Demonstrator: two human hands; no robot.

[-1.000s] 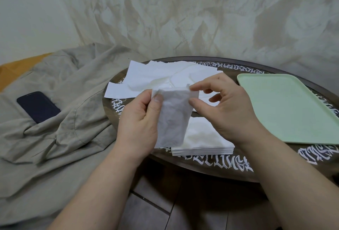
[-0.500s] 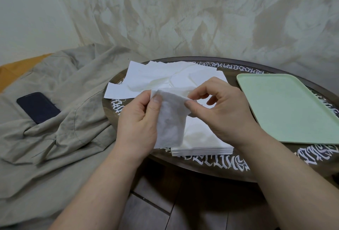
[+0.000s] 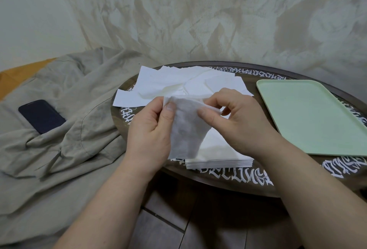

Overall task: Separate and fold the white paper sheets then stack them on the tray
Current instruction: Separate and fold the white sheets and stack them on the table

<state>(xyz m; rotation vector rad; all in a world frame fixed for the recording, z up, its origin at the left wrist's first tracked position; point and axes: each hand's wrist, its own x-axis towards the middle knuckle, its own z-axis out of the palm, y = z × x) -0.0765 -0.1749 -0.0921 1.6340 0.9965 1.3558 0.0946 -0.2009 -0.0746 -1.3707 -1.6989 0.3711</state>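
Held sheet (image 3: 186, 129): thin white paper, pinched at its upper edge by left hand (image 3: 151, 127) and right hand (image 3: 236, 121), raised over the neat stack (image 3: 218, 159) at the bench (image 3: 238, 181) front edge. Loose sheets (image 3: 178, 84): spread behind, unfolded. Tray (image 3: 317, 117): right of the stack, bare; stacking apparently not begun.

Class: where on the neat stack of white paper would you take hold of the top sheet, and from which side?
Pinch the near right corner of the stack, coming from the near edge: there the layered edges show and overhang the table rim slightly; both hands cover the rest.
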